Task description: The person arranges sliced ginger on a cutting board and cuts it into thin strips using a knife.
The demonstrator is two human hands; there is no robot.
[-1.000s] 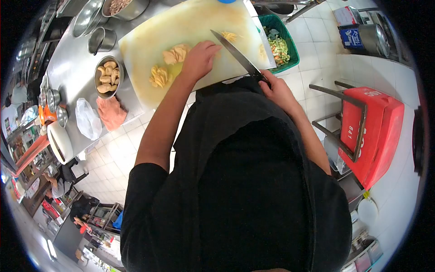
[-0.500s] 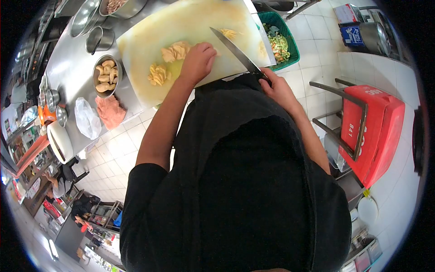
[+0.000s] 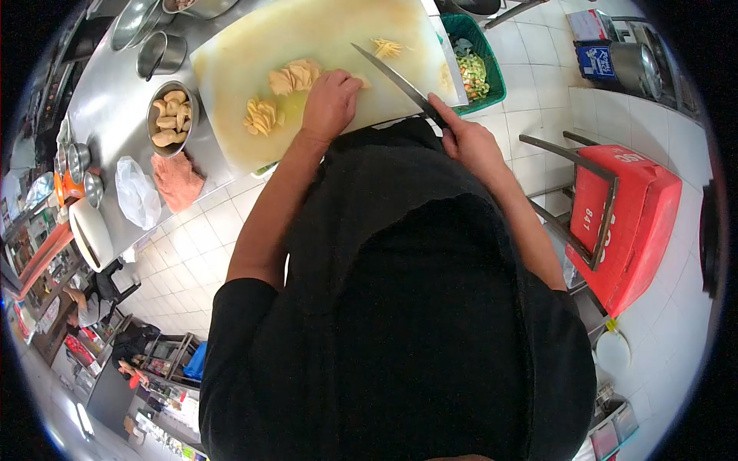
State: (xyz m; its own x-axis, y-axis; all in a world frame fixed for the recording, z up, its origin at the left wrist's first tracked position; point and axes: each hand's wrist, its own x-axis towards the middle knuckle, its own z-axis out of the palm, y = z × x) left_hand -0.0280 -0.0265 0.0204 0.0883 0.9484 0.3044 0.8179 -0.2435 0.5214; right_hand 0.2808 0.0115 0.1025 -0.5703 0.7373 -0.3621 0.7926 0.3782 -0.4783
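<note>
Your right hand (image 3: pixel 470 142) is now stretching its index finger forward along the top of the chef's knife (image 3: pixel 398 81), while half a second ago this finger was lying more folded beside the handle; the other fingers are keeping closed around the handle. I am judging from this that you are adjusting the grip, and not cutting in this instant. The blade is pointing to the far left over the cutting board (image 3: pixel 231 69), apart from your left hand (image 3: pixel 330 102), which is staying in nearly the same place. Its fingers are bending down, and a pale slice (image 3: pixel 363 81) is showing just beside their tips, at the right. To the left of this hand, a far pile of slices (image 3: pixel 294 77) and a nearer pile of slices (image 3: pixel 263 115) are lying, and thin strips (image 3: pixel 387 48) are resting on the far side, right of the knife tip. The whole view is also shifting slightly, so the steel pan (image 3: pixel 219 9) at the far left is being cut off more. Your left palm is hiding what is under it, so I cannot tell if it is pinching or only pressing the slice. Your black apron (image 3: pixel 384 146) is covering part of the board's near edge, and whether the blade is touching the board is hard to make out.
</note>
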